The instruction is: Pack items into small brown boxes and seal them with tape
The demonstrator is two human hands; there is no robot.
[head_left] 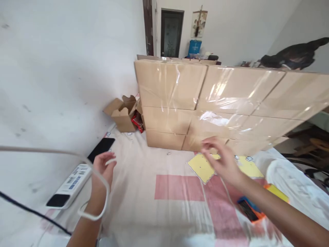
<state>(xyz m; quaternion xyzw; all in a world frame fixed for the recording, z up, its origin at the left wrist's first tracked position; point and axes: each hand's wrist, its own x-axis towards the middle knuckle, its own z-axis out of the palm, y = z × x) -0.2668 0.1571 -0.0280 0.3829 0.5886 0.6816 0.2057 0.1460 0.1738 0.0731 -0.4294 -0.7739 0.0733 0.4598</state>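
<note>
My left hand (104, 168) is raised over the left side of the cloth, fingers curved, with a gap to the thumb and nothing between them. A pale cable (102, 181) loops across the left wrist. Beside that hand lie a long white box with printed labels (74, 183) and a flat black object (101, 149). My right hand (223, 161), slightly blurred, hovers by the yellow sheet (202, 168), fingers bent and apart from the thumb; I see nothing in it. Another yellow sheet (249, 167) lies to its right. An orange and blue object (253, 207) sits below the right forearm.
A wall of taped cardboard boxes (169, 89) stands across the back of the cloth-covered surface (133, 192). At its left are a small open carton (123, 118) and a red packet (138, 122). A black cable (33, 211) runs at lower left. White bunched fabric (288, 171) lies right.
</note>
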